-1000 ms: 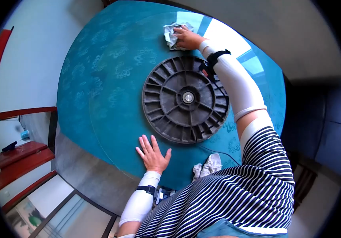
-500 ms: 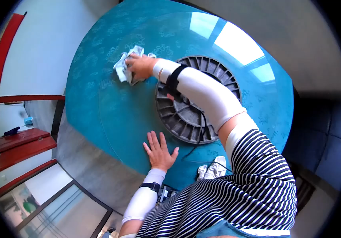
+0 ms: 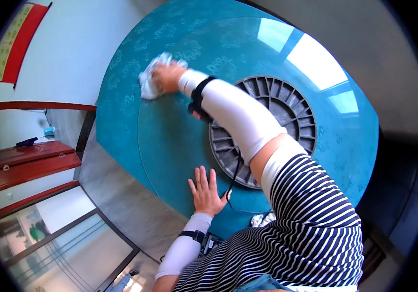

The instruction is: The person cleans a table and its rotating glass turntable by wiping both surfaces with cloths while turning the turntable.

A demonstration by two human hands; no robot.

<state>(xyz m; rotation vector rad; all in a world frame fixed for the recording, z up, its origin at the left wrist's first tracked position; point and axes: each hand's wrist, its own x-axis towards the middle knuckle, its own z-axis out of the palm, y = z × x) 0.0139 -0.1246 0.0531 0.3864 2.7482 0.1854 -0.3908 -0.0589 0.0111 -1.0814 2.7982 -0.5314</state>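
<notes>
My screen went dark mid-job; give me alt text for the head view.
The right hand is on a crumpled white cloth toward the far left of a teal table. The left hand is spread palm down, closer in. A gray ribbed disc sits on the table, partly hidden by the right arm.

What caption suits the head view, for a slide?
Right hand on a white cloth atop the teal table, left hand spread near the ribbed disc.

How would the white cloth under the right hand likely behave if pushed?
Likely floppy: the cloth looks bunched beneath the right hand. It may slide readily, since the tabletop looks glossy. Rolling seems unlikely, given its uneven outline.
</notes>
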